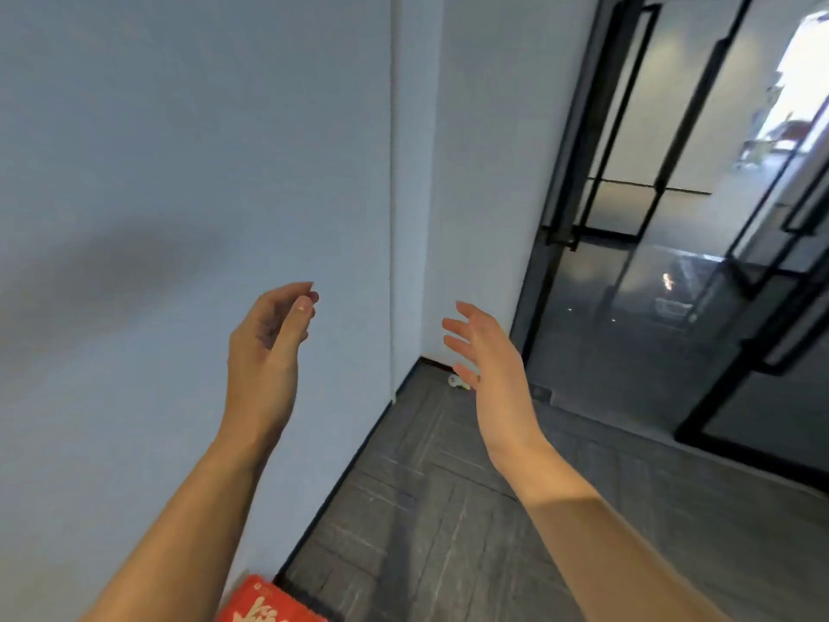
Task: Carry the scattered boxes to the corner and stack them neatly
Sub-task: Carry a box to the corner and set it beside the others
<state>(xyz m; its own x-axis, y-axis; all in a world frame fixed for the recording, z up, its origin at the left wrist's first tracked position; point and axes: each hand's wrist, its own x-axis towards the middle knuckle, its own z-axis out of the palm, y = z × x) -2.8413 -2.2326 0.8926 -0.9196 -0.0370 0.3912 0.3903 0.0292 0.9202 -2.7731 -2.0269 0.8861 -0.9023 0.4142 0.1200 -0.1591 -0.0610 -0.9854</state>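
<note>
Looks toward a corner where pale walls meet a grey floor. Holds both bare arms up in the air, nearer than the corner, touching nothing.

Raises the left hand to the left of the corner, in front of the long wall, palm turned inward. Curves its fingers loosely and holds them close together, thumb alongside, with nothing between them.

Raises the right hand just right of the corner (partly overlapping it in view), palm facing the left hand. Stretches its fingers nearly straight and slightly spread, gripping nothing.

Has a red box well short of the corner, at the bottom edge of view, beside the foot of the long wall and under the left forearm (only one end visible, with white lettering too cut off to read).

Sees a small pale thing lying on the floor right by the corner, half hidden behind the right hand; cannot tell what. Sees a dark-framed glass door to the right of the corner, and a dark skirting running from the corner back along the long wall's foot.
</note>
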